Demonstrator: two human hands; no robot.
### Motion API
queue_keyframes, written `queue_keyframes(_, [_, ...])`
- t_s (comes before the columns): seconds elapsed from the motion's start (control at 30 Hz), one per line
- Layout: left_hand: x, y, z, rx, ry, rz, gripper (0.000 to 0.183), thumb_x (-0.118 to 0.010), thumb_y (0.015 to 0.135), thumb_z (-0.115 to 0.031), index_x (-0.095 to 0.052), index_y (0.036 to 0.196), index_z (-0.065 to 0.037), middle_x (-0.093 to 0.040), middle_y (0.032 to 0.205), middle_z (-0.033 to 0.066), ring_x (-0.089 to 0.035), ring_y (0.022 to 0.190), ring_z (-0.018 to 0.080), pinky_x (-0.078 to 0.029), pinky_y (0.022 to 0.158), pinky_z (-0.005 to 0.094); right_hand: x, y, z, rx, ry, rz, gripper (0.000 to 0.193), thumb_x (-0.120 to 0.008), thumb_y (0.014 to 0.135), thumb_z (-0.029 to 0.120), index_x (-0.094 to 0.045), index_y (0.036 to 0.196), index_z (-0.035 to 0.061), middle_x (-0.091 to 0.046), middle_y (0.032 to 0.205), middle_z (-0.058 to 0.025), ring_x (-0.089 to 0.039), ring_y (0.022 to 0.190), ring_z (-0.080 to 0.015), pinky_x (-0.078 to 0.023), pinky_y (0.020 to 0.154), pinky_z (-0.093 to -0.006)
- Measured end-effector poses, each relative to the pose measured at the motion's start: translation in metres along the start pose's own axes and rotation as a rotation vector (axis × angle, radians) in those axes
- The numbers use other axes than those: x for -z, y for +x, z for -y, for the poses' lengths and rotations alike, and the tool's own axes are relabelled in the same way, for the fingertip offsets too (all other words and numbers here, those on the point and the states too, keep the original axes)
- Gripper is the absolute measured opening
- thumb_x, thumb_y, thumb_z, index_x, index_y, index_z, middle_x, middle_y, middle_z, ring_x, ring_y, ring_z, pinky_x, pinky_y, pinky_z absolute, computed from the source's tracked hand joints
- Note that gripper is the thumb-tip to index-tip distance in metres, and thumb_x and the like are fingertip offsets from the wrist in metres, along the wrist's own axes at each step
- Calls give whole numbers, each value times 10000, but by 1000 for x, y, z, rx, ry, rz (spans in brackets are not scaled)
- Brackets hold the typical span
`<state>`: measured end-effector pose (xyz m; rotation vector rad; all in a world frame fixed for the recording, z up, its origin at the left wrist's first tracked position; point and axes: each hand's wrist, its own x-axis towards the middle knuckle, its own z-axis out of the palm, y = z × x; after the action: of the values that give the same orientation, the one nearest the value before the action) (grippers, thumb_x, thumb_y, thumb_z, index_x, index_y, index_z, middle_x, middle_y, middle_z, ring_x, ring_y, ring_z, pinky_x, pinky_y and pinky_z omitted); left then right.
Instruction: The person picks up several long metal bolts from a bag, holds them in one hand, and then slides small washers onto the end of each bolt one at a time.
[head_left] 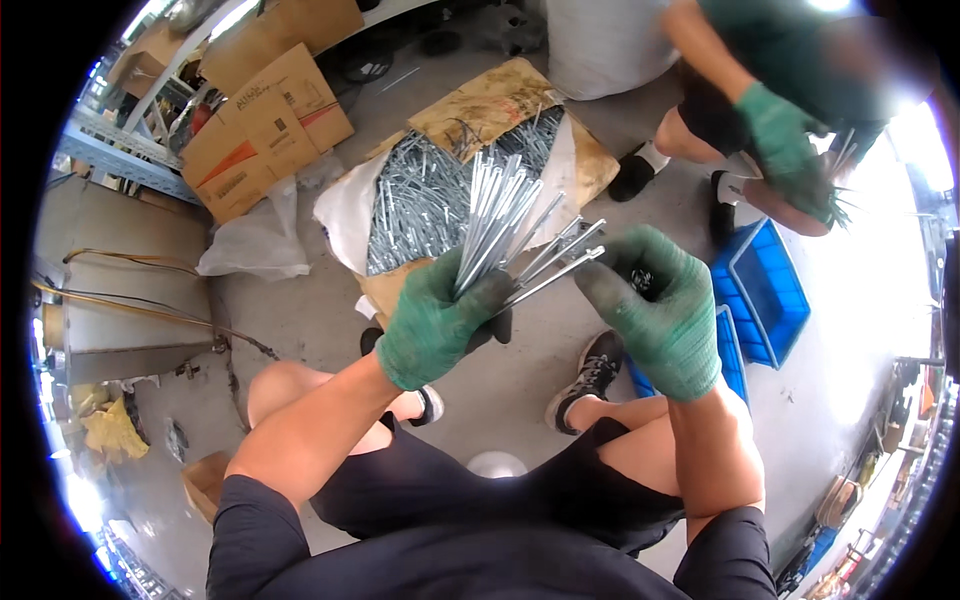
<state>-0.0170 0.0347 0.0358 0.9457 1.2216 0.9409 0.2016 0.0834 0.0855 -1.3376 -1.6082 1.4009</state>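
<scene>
My left hand (432,318), in a green glove with darkened fingertips, is closed around a fanned bundle of long thin metal pins (497,212) with small heads. Several of them splay out to the right. Close beside those, my right hand (668,312) in a matching glove has its fingers curled. Small round metal ends (641,277) show inside its curl; how long those pieces are is hidden. The right thumb and forefinger are at the head of the rightmost pin, and I cannot tell whether they touch it. Beyond my hands lies an opened carton (590,160) heaped with loose pins (420,195).
Blue plastic crates (768,290) stand on the floor at right. A co-worker's green-gloved hand (780,135) holds thin pieces at upper right, near a large white sack (600,50). Cardboard boxes (260,140), a plastic bag (262,240) and a metal cabinet with cables (130,270) are at left.
</scene>
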Motion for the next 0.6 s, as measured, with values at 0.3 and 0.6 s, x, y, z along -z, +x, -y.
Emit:
queue_keyframes(0.3, [6, 5, 14, -85, 11, 2, 425, -682, 971, -425, -622, 1078, -18, -664, 665, 49, -507, 479, 55, -378, 430, 212, -10, -2, 0, 17, 88, -59, 213, -748, 872, 76, -713, 1075, 23, -578, 740, 62, -466, 657, -1, -388, 595, -187])
queue_keyframes(0.6, [5, 4, 12, -9, -70, 18, 382, -722, 949, -364, -630, 1064, -12, -689, 725, 83, -489, 478, 55, -354, 413, 213, -2, -3, 6, 1, 94, 83, 174, -725, 875, 47, -724, 1048, 26, -591, 758, 49, -477, 668, -8, -401, 604, -190])
